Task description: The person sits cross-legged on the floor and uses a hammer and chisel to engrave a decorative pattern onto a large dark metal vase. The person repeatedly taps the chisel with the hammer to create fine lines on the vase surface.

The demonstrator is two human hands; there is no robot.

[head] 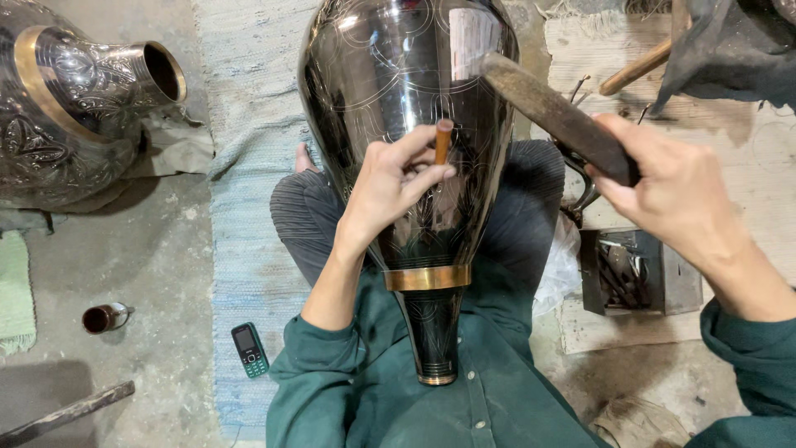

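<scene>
Pinching a chisel (444,141) against the vase (406,124), left hand (390,182); right hand (672,187) grips hammer (555,116).

Soft, even daylight fills the scene, moderately bright. A sharp white glare patch sits high on the dark polished vase (406,124), with fainter reflections to its left. Right of the vase, the raised hammer (557,116) is motion-blurred. Shadows beneath the vase are soft; the frame edges bend slightly.
</scene>
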